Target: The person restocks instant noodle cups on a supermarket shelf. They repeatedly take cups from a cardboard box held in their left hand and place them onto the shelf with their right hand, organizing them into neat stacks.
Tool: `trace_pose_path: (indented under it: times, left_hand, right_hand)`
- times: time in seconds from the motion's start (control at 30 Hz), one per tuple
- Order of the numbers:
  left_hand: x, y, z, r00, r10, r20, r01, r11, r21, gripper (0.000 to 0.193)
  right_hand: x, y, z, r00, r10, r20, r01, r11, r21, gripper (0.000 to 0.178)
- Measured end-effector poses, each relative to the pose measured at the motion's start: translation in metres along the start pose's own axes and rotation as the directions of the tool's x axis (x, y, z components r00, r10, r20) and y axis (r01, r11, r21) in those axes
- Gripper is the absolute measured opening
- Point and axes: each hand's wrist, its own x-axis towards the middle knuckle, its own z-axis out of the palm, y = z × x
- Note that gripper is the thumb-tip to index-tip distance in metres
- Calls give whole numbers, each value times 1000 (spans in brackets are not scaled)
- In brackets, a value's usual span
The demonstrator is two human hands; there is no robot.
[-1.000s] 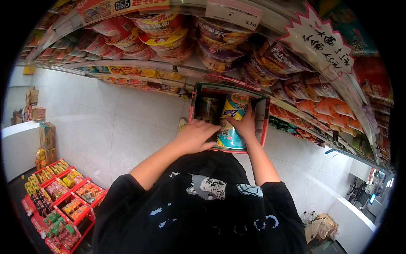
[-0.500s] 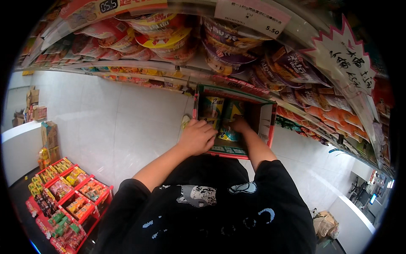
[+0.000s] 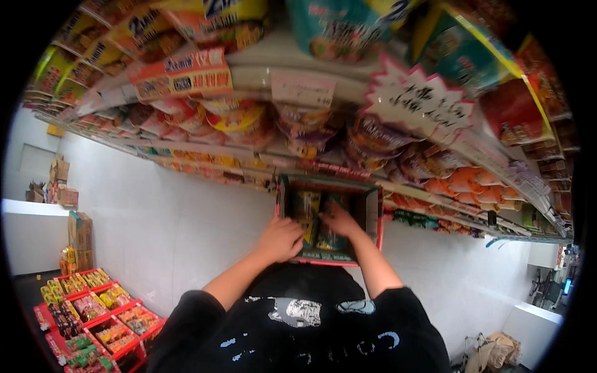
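An open red and green cardboard box (image 3: 377, 227) rests against the shelf front, close to my body. Inside its left and middle stand several round tubs (image 3: 309, 204) in yellow, green and teal wrapping, probably instant noodles. My left hand (image 3: 281, 241) curls its fingers over the box's near left edge, beside the tubs. From the right, my right hand (image 3: 341, 222) reaches down into the box among the tubs. Its fingertips are blurred and partly hidden, so whether they grip a tub cannot be made out.
Shelves of instant noodle tubs (image 3: 311, 127) and packets run across the front, with a jagged-edged paper sign (image 3: 415, 99) and price tags. Red display crates (image 3: 102, 304) of packaged goods stand at lower left. Cardboard boxes (image 3: 79, 239) are stacked at left; brown bags (image 3: 497, 351) lie at lower right.
My view has tilted up, bringing a higher shelf of tubs into sight. The right hand has shifted slightly left over the tubs. The left hand stays at the box edge.
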Motion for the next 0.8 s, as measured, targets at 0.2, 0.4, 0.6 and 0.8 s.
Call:
trace_pose_path:
  times: [0.2,0.4,0.6,0.8]
  left_hand:
    - [-5,0,4,1000,-7,4,7,999,44,26]
    - [1,2,12,998,-3,-67,10,994,107,22]
    - [-2,13,18,997,-38,-67,45,993,108,18]
    - [6,20,16,996,-85,-34,90,980,176,17]
  right_hand:
    - [-91,-54,-60,995,-95,12,96,988,-124,65]
    - [-154,-25,-46,957,-270,-104,220,913,-345,43]
    - [-160,-32,-52,977,-200,-75,165,930,-328,32]
    - [-166,-24,-53,961,-265,-81,231,927,-296,32]
